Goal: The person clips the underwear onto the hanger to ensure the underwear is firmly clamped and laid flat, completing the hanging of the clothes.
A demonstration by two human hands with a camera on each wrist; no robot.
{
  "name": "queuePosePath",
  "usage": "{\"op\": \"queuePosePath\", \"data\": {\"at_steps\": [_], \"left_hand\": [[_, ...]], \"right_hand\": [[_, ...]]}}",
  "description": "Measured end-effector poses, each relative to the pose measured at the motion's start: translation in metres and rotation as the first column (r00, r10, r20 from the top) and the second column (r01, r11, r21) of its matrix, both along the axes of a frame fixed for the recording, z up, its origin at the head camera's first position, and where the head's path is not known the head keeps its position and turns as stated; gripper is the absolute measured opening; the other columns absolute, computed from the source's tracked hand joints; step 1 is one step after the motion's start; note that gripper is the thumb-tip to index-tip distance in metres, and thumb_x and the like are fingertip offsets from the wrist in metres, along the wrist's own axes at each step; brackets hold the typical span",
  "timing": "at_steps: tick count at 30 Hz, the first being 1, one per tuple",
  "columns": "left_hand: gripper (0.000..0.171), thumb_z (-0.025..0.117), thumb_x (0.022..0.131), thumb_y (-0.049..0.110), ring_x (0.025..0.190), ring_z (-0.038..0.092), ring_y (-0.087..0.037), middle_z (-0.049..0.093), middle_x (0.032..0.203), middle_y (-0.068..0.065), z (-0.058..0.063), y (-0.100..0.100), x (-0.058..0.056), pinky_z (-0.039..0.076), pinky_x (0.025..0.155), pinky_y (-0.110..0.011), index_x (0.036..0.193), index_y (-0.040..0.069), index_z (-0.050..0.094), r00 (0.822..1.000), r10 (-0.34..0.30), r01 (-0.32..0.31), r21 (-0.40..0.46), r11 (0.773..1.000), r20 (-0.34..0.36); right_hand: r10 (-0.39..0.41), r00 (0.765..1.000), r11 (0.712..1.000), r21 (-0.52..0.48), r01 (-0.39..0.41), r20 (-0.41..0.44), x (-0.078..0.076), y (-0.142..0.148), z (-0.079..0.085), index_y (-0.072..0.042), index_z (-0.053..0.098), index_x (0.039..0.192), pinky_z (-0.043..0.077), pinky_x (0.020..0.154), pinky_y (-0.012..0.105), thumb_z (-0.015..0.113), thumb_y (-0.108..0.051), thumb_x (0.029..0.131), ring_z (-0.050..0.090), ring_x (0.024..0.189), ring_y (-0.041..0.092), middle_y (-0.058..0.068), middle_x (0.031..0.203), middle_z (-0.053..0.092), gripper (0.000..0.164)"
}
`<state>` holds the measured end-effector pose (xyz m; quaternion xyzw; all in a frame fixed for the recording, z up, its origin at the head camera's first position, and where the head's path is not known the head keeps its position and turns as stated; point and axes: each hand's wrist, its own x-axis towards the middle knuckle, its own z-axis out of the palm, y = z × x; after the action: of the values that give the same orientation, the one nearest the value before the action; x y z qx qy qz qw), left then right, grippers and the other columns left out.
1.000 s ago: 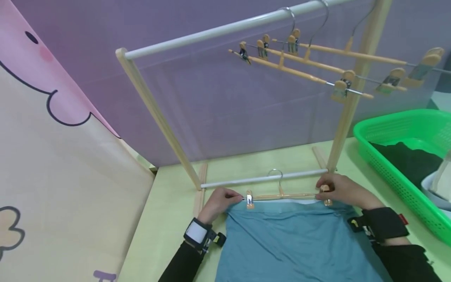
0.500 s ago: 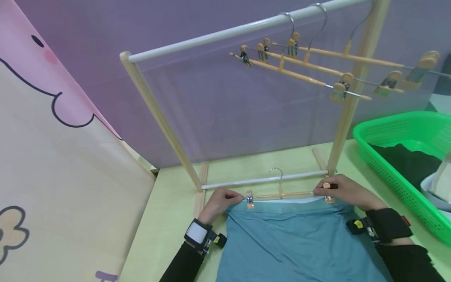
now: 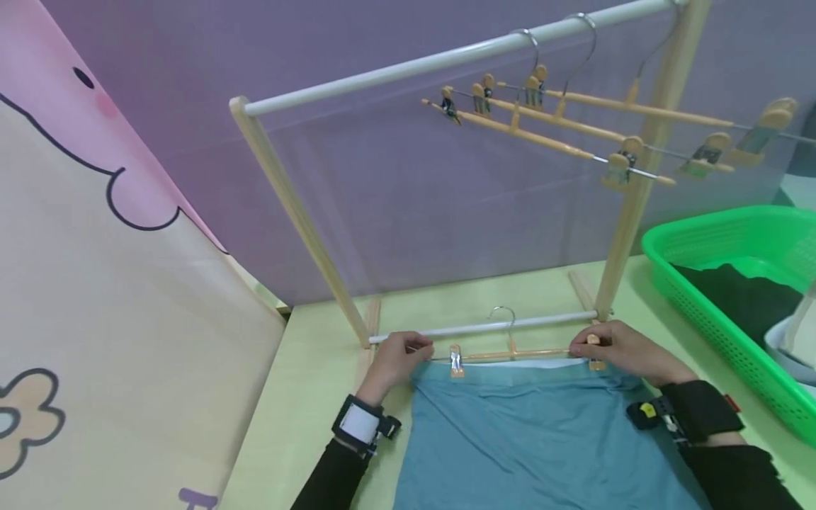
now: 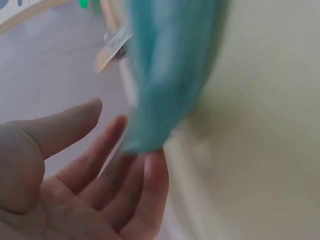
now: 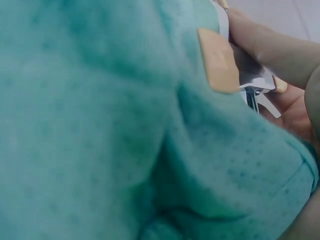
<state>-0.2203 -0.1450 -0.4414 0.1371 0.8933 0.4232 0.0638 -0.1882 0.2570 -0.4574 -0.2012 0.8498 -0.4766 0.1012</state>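
Note:
A teal garment [image 3: 535, 439] lies on the table with its waistband toward the rack. Along the waistband runs a wooden clip hanger [image 3: 491, 355], its hook pointing away. The left clip [image 3: 456, 361] and right clip [image 3: 596, 365] sit over the band. At the left corner, my left hand [image 3: 390, 365] touches the cloth; the left wrist view shows the thumb apart from the fingers [image 4: 157, 175]. My right hand [image 3: 627, 350] grips the hanger's right end by the clip. In the right wrist view, the wooden clip pad [image 5: 219, 62] presses the cloth, with some fingers hidden.
A rack with a white top bar [image 3: 395, 72] stands behind, and several clip hangers [image 3: 542, 138] hang at its right. Its lower bar [image 3: 542, 322] crosses just beyond the hands. On the right is a green basket [image 3: 695, 312] with dark cloth [image 3: 746, 290] and a white bowl.
The left thumb and fingers have parted from their pinch at the hanger's left end, and that hand has shifted slightly. The right hand has moved a little along the right clip.

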Motion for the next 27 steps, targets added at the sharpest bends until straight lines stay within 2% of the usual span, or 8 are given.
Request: {"op": "queuePosePath", "data": {"at_steps": [5, 11, 14, 19, 21, 22, 24, 27], "left_hand": [[0.023, 0.065, 0.097, 0.021, 0.094, 0.067, -0.023, 0.071, 0.104, -0.009, 0.027, -0.014, 0.0, 0.056, 0.081, -0.038, 0.114, 0.006, 0.069, 0.981, 0.118, -0.117, 0.013, 0.993, -0.154], [0.021, 0.066, 0.097, 0.023, 0.083, 0.069, -0.022, 0.073, 0.1, -0.009, 0.058, -0.035, 0.004, 0.057, 0.071, -0.034, 0.11, 0.007, 0.071, 0.912, 0.273, -0.252, 0.106, 0.962, -0.307], [0.022, 0.067, 0.096, 0.026, 0.073, 0.068, -0.02, 0.074, 0.092, -0.009, 0.068, -0.045, 0.005, 0.054, 0.062, -0.028, 0.101, 0.005, 0.073, 0.858, 0.343, -0.307, 0.155, 0.939, -0.382], [0.03, 0.069, 0.095, 0.029, 0.057, 0.053, -0.016, 0.062, 0.066, -0.006, 0.073, -0.057, 0.003, 0.039, 0.051, -0.023, 0.078, 0.004, 0.067, 0.721, 0.48, -0.417, 0.241, 0.876, -0.5], [0.034, 0.068, 0.095, 0.03, 0.057, 0.045, -0.018, 0.051, 0.064, -0.005, 0.07, -0.06, 0.0, 0.034, 0.053, -0.026, 0.077, 0.002, 0.059, 0.683, 0.517, -0.456, 0.251, 0.854, -0.516], [0.036, 0.067, 0.096, 0.031, 0.059, 0.043, -0.02, 0.046, 0.067, -0.005, 0.068, -0.06, -0.002, 0.033, 0.054, -0.028, 0.08, 0.002, 0.054, 0.678, 0.527, -0.471, 0.248, 0.846, -0.513], [0.037, 0.067, 0.096, 0.033, 0.067, 0.046, -0.023, 0.045, 0.076, -0.007, 0.063, -0.061, -0.005, 0.035, 0.059, -0.03, 0.089, 0.001, 0.049, 0.687, 0.538, -0.491, 0.234, 0.839, -0.488], [0.042, 0.065, 0.097, 0.033, 0.087, 0.054, -0.03, 0.05, 0.097, -0.013, 0.052, -0.062, -0.012, 0.045, 0.073, -0.036, 0.112, -0.001, 0.046, 0.744, 0.499, -0.465, 0.192, 0.864, -0.444]], "right_hand": [[-0.025, 1.0, 1.0, 0.01, 0.025, -0.01, 0.0, -0.001, -0.003, -0.003, 0.07, 0.109, 0.049, 0.072, 0.028, 0.057, -0.018, 0.102, 0.062, 0.084, 0.01, 0.007, 0.098, 0.068, 0.022], [-0.045, 0.998, 0.999, 0.018, 0.045, 0.032, -0.001, 0.0, -0.003, -0.003, 0.07, 0.11, 0.049, 0.072, 0.029, 0.058, -0.022, 0.101, 0.062, 0.085, 0.011, 0.009, 0.1, 0.067, 0.024], [-0.049, 0.998, 0.999, 0.018, 0.048, 0.042, -0.002, 0.001, -0.003, -0.002, 0.069, 0.11, 0.049, 0.072, 0.029, 0.058, -0.022, 0.101, 0.062, 0.086, 0.011, 0.01, 0.1, 0.067, 0.025], [-0.057, 0.997, 0.998, 0.015, 0.057, 0.049, -0.001, -0.001, 0.0, -0.002, 0.07, 0.11, 0.048, 0.071, 0.028, 0.058, -0.023, 0.101, 0.061, 0.085, 0.011, 0.01, 0.1, 0.067, 0.025], [-0.06, 0.997, 0.998, 0.011, 0.059, 0.051, -0.001, -0.001, 0.001, -0.002, 0.07, 0.109, 0.047, 0.071, 0.028, 0.058, -0.022, 0.101, 0.061, 0.085, 0.012, 0.01, 0.1, 0.067, 0.024], [-0.06, 0.997, 0.998, 0.007, 0.059, 0.054, 0.0, -0.002, 0.002, -0.002, 0.069, 0.11, 0.047, 0.071, 0.028, 0.058, -0.022, 0.101, 0.061, 0.086, 0.012, 0.01, 0.1, 0.067, 0.025], [-0.061, 0.997, 0.998, 0.003, 0.061, 0.056, 0.0, -0.003, 0.003, -0.002, 0.069, 0.11, 0.048, 0.072, 0.028, 0.058, -0.022, 0.101, 0.061, 0.087, 0.012, 0.011, 0.101, 0.068, 0.025], [-0.063, 0.997, 0.998, 0.001, 0.063, 0.043, 0.001, -0.004, 0.003, -0.002, 0.07, 0.109, 0.05, 0.074, 0.028, 0.059, -0.022, 0.101, 0.063, 0.09, 0.011, 0.012, 0.104, 0.068, 0.024]]}}
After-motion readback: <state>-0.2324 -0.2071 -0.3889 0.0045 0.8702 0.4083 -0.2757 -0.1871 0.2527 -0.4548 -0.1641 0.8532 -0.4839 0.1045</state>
